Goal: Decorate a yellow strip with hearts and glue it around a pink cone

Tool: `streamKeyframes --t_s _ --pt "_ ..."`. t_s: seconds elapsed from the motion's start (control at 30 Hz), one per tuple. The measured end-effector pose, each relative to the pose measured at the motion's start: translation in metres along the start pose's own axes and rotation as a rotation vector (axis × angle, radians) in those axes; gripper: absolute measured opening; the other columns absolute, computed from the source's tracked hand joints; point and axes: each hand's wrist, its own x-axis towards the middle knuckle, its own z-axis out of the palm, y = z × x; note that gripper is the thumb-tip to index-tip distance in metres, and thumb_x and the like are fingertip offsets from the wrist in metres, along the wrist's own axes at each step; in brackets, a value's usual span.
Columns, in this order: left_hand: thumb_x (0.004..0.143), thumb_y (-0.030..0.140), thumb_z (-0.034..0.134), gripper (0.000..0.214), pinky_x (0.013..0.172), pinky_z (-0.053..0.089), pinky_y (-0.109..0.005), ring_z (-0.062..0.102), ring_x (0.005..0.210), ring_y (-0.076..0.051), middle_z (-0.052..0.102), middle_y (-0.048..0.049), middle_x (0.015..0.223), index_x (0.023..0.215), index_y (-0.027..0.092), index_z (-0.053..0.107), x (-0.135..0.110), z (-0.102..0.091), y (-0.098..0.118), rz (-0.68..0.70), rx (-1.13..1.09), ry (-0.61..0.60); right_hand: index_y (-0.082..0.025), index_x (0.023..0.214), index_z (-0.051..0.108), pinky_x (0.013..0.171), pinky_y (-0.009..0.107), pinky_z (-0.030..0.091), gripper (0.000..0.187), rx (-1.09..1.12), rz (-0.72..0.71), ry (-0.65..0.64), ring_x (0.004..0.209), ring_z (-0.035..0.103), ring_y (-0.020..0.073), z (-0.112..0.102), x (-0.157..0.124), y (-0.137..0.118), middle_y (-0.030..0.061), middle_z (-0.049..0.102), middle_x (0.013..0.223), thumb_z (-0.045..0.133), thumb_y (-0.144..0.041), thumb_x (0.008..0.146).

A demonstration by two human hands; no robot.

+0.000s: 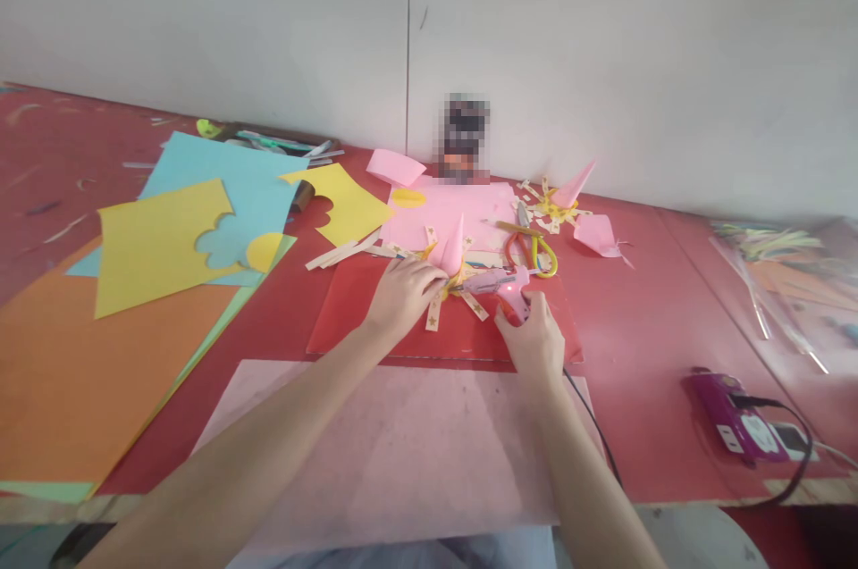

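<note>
My right hand (533,332) is wrapped round the grip of a pink hot glue gun (513,285), whose small light glows. Its nozzle points left at the yellow base of a paper craft with a pink cone (450,249). Cream strips with stars (433,312) fan out from that base. With its fingers bent at the base's left edge, my left hand (406,288) steadies the paper craft. A red board (375,332) lies under both hands. Just behind the glue gun are scissors (546,258) with yellow and orange handles.
A second pink cone craft (569,192) stands at the back right. Coloured sheets, including orange card (100,381) and blue card (234,160), cover the left side. A purple power strip (730,417) sits at the right, and a black cord (593,422) trails from my right hand.
</note>
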Motion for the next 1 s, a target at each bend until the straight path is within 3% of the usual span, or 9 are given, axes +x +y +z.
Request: streamKeyframes --t_s 0.33,1.0 --pt "0.080 0.023 0.050 0.011 0.073 0.039 -0.033 0.057 0.078 -0.017 0.068 0.0004 0.080 0.080 0.022 0.062 0.0000 -0.0021 0.0024 -0.006 -0.018 -0.013 -0.022 0.103 0.049 0.056 0.026 0.033 0.040 0.007 -0.023 0.019 0.079 0.058 0.0214 0.0035 -0.0011 0.0037 0.0045 0.061 0.100 0.049 -0.045 0.070" --pt "0.081 0.024 0.051 0.012 0.073 0.037 -0.033 0.056 0.079 -0.018 0.067 0.0000 0.081 0.081 0.021 0.062 -0.0004 -0.0006 0.0011 -0.004 -0.013 -0.038 -0.022 0.100 0.051 0.057 0.025 0.035 0.038 0.041 -0.011 0.028 0.066 0.056 0.0170 0.0033 0.0011 0.0081 0.0031 0.062 0.087 0.050 -0.044 0.069"
